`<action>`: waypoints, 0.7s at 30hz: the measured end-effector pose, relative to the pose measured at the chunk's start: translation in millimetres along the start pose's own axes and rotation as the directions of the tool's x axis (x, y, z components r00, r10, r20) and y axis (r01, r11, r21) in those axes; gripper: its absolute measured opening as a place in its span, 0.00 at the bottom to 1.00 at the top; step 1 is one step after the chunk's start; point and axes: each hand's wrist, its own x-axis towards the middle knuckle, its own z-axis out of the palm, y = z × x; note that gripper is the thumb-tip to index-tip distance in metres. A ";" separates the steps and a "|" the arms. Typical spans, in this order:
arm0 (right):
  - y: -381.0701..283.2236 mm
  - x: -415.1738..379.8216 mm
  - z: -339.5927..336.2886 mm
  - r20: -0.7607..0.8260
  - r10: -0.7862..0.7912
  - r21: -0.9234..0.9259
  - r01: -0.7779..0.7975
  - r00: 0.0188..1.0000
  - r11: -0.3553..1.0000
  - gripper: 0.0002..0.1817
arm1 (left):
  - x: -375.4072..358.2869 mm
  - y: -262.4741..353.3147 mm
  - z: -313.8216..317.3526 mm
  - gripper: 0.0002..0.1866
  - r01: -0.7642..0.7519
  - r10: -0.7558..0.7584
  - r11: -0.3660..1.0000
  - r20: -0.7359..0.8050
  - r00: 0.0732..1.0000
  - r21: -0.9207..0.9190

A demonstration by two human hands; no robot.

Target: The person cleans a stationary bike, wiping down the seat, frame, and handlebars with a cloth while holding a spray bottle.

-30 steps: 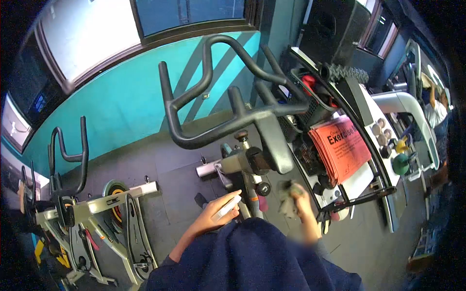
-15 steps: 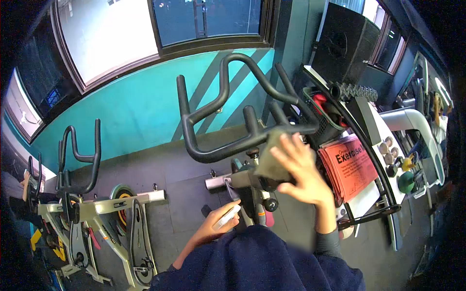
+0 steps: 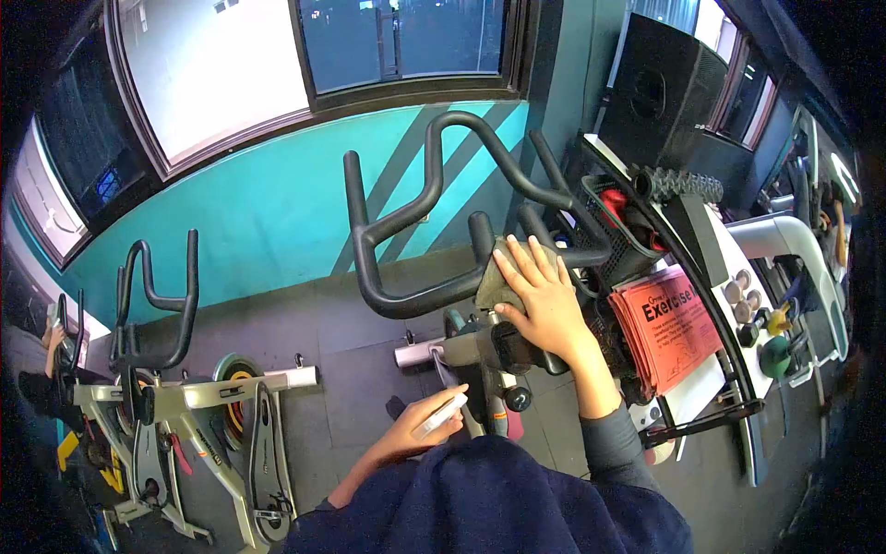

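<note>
My right hand [image 3: 544, 300] lies with its fingers spread over a grey-green cloth [image 3: 496, 284], pressing it on the near bar of the black handlebar [image 3: 420, 301] of an exercise bike. Part of the cloth is hidden under the palm. Below and to the left, my left hand [image 3: 425, 427] is wrapped round a small white object [image 3: 443, 414], close to my dark top and beside the bike's frame [image 3: 461, 351].
A second exercise bike [image 3: 198, 392] stands at the left. At the right, a rack [image 3: 692, 392] holds red papers [image 3: 669, 323], a black basket [image 3: 618, 245] and small dumbbells [image 3: 741, 295]. A black speaker [image 3: 655, 88] is behind it. Windows line the teal wall [image 3: 249, 217].
My right hand has moved slightly left, and the cloth, less visible now, lies flatter under it on the bar. My left hand keeps its hold on the white object.
</note>
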 end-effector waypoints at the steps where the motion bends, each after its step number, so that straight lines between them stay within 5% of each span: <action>1: -2.5 -3.0 0.7 -0.020 0.011 0.014 -0.011 1.000 1.000 0.40 | 1.0 2.9 1.7 0.28 -0.001 0.001 1.000 0.012 1.000 -0.011; 10: -34.0 -49.4 -1.3 -0.021 0.166 -0.147 -0.168 0.986 0.975 0.44 | -4.4 -4.3 -0.5 0.28 0.060 -0.060 0.993 0.001 0.998 -0.100; 18: -29.4 -22.5 -0.9 0.015 0.199 -0.030 -0.198 0.980 0.980 0.42 | -18.4 -18.6 -17.0 0.29 0.050 -0.049 0.999 -0.048 0.998 0.006; 21: -21.3 -9.4 -4.3 -0.045 0.228 0.176 -0.217 0.973 0.960 0.38 | -13.7 -23.0 -21.4 0.29 0.031 -0.030 0.999 -0.032 0.999 0.024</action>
